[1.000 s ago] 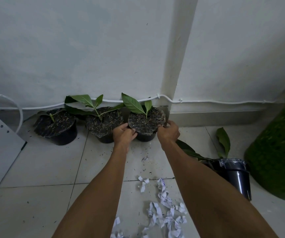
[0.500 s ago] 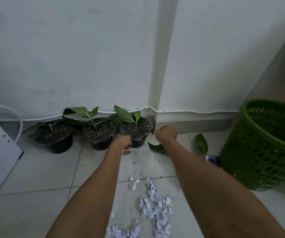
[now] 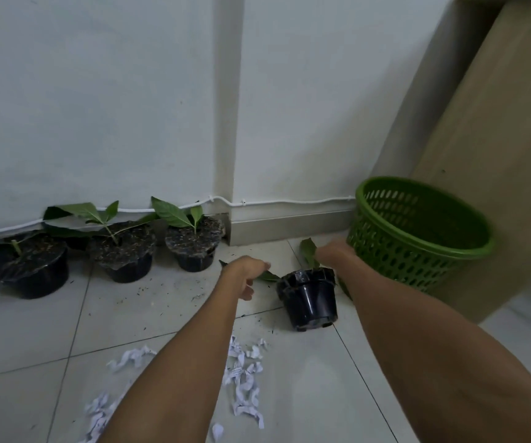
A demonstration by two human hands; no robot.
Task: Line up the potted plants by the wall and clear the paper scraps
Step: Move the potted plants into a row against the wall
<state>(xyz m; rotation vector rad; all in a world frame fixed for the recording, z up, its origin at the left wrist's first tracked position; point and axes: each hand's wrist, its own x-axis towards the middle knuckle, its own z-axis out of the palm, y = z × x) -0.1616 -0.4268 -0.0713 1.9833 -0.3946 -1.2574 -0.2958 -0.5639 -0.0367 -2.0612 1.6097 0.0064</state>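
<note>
On glossy tiles, round black pot (image 3: pixel 309 297), crumpled scraps (image 3: pixel 244 375)

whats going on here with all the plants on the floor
A person is lining up potted plants along the wall. Three pots stand by the wall; a fourth pot sits apart, near the green basket. The left hand and right hand are reaching toward it, not yet gripping. Paper scraps lie on the tiles.

Looks like a home room corner: tiled floor (image 3: pixel 289 394), painted wall (image 3: pixel 98 107), clipped white cable (image 3: pixel 289 203), green laundry-style basket (image 3: pixel 417 231), wooden cabinet (image 3: pixel 497 155).
</note>
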